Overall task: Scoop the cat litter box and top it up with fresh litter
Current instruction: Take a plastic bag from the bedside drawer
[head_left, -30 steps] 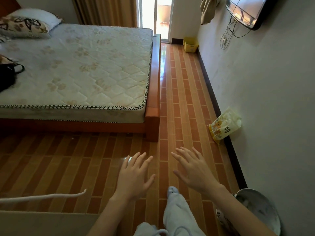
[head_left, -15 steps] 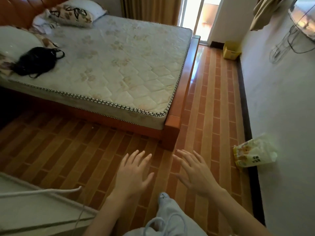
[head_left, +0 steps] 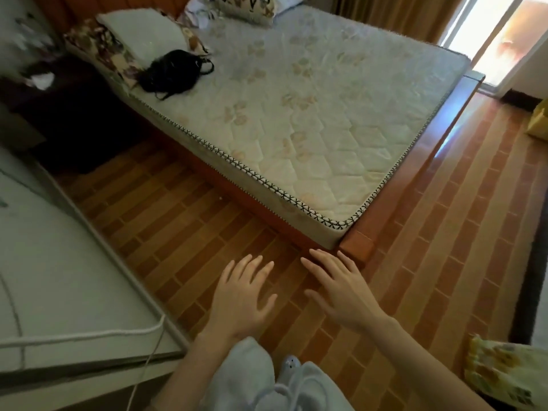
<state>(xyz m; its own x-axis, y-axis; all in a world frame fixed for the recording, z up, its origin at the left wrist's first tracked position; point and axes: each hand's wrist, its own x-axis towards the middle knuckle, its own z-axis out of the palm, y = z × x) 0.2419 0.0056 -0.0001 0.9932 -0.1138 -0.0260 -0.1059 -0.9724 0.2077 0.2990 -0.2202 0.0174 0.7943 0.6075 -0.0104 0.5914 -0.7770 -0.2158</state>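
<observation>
Hovering over floor (head_left: 178, 232), left hand (head_left: 243, 298) and right hand (head_left: 341, 292) spreading fingers straight, holding nothing. Searching step, likely: litter box not showing in view. Yellow printed bag (head_left: 504, 378), possibly fresh litter, lying at 4 o'clock. Next move calling for locating box and scoop.

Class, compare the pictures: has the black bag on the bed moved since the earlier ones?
No. The black bag still lies at the mattress edge beside the white pillow; only the camera view has swung left.
</observation>
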